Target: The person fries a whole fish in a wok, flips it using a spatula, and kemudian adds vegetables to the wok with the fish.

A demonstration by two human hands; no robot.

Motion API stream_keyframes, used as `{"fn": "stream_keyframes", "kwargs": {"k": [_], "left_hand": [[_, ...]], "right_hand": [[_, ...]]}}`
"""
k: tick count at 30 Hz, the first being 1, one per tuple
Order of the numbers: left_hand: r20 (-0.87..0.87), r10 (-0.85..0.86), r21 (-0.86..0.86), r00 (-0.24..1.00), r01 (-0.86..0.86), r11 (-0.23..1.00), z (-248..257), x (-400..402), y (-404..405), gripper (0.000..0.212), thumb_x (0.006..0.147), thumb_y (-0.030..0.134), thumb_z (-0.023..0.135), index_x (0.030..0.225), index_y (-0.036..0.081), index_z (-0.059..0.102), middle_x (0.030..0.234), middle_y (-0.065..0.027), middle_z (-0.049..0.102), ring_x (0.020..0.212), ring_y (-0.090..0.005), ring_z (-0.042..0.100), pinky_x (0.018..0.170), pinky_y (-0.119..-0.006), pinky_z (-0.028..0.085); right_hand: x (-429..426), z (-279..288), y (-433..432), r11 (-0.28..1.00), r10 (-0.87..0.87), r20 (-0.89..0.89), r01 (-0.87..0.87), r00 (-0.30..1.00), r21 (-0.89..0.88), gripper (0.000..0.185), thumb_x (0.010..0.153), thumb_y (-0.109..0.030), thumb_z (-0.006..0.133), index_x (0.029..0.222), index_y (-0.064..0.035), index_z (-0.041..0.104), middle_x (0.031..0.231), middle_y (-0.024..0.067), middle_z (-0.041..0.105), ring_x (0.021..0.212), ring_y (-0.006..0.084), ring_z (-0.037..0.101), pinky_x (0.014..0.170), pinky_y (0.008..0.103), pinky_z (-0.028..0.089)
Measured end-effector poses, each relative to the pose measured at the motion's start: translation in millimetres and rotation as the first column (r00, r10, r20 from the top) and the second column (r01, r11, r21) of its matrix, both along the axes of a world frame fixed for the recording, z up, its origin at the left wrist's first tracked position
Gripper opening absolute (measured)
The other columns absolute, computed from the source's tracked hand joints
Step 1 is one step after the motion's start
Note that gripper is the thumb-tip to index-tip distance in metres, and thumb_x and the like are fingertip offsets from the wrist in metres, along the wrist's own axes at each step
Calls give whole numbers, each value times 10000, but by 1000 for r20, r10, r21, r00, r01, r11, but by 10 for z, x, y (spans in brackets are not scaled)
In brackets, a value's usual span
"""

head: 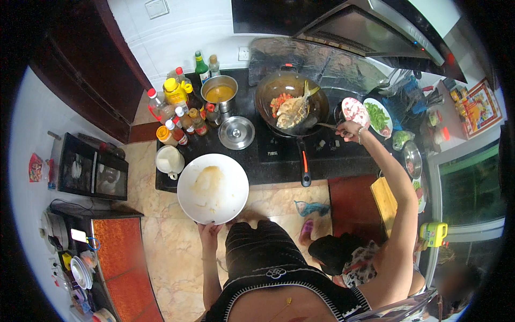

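Note:
My left hand point(209, 230) grips the near rim of a large white plate point(229, 189), which has a brown liquid smear on it and is held out at the counter's front edge. My right hand point(351, 131) is closed around the handle of a spatula point(326, 126), its blade down in the wok point(266, 90). Inside the wok a whole browned fish point(293, 112) with a scored side lies against the spatula, its tail up the far right wall. Chopped red pieces point(280, 100) sit to the left of the fish.
On the counter's left stand several seasoning bottles point(175, 91), a pot of orange-brown liquid point(219, 94) and a steel lid point(236, 133). The wok handle point(304, 165) juts toward me. Right are plates of pinkish slices point(355, 109) and chopped greens point(376, 114). A person point(336, 251) is close on my right.

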State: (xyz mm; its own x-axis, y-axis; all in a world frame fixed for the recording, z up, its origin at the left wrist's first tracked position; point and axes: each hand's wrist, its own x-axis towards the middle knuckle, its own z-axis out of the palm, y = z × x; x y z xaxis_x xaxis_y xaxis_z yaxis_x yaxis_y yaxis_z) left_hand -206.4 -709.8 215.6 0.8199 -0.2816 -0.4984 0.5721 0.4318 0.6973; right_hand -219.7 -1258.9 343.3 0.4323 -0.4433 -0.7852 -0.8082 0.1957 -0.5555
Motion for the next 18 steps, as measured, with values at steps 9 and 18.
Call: {"fn": "stream_keyframes", "kwargs": {"k": [9, 18], "left_hand": [[7, 28, -22, 1000, -27, 999, -151, 84, -5, 525, 684, -15, 437, 1175, 86, 280, 1084, -103, 438, 951, -244, 489, 779, -390, 438], [-18, -23, -3, 1000, 23, 1000, -212, 157, -53, 549, 705, -41, 410, 1207, 105, 239, 1115, -117, 419, 966, -236, 485, 794, -380, 441]], "right_hand": [[42, 1, 151, 998, 52, 0, -52, 999, -27, 193, 763, -121, 452, 766, 64, 505, 490, 33, 417, 317, 78, 300, 322, 201, 315], [16, 254, 63, 930, 275, -144, -301, 951, -210, 170, 721, -101, 493, 649, 51, 524, 489, 46, 445, 344, 100, 410, 441, 308, 518]]}}
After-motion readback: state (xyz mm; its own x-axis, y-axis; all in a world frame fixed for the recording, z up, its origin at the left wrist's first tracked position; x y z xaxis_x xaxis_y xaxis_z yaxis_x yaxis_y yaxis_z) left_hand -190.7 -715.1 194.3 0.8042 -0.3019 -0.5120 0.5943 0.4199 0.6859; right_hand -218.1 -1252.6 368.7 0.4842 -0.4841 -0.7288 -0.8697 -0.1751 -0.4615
